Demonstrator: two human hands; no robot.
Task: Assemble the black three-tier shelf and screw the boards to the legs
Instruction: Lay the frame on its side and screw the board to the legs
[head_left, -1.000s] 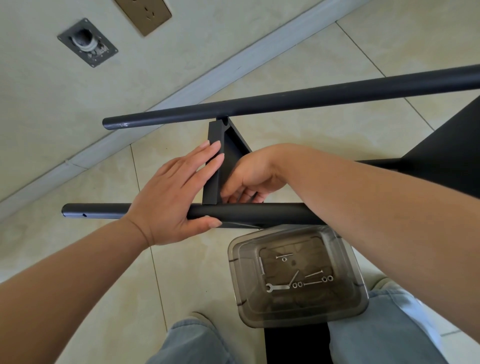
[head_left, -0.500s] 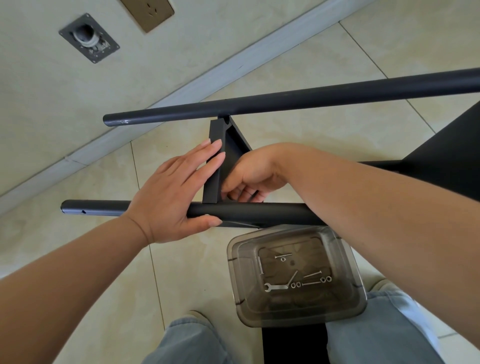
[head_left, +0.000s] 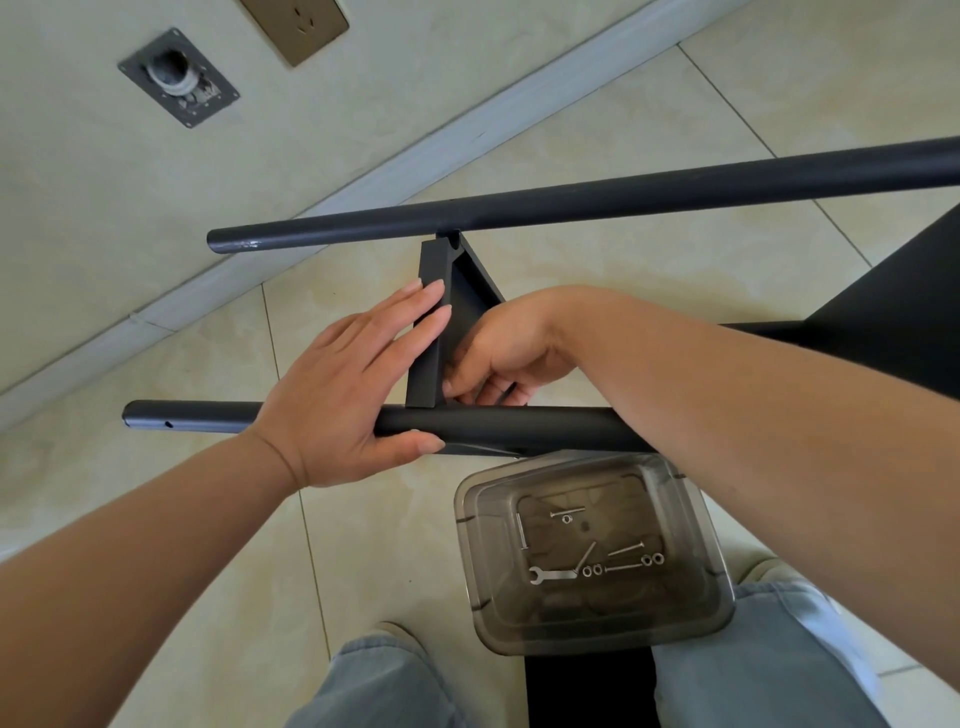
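Observation:
Two black tube legs lie crosswise: the far leg (head_left: 597, 202) and the near leg (head_left: 498, 423). A black shelf board (head_left: 430, 332) stands edge-on between them. My left hand (head_left: 353, 395) lies flat against the board's left face, thumb under the near leg. My right hand (head_left: 498, 358) is curled inside the board's corner by the near leg; its fingertips pinch something small that I cannot make out. A second black board (head_left: 893, 312) shows at the right.
A smoky clear plastic box (head_left: 592, 551) on my lap area holds several screws, washers and a small wrench (head_left: 550, 574). My jeans-clad knees are below. Tiled floor, a skirting board, a wall socket (head_left: 296, 26) and a pipe plate (head_left: 176, 78) lie beyond.

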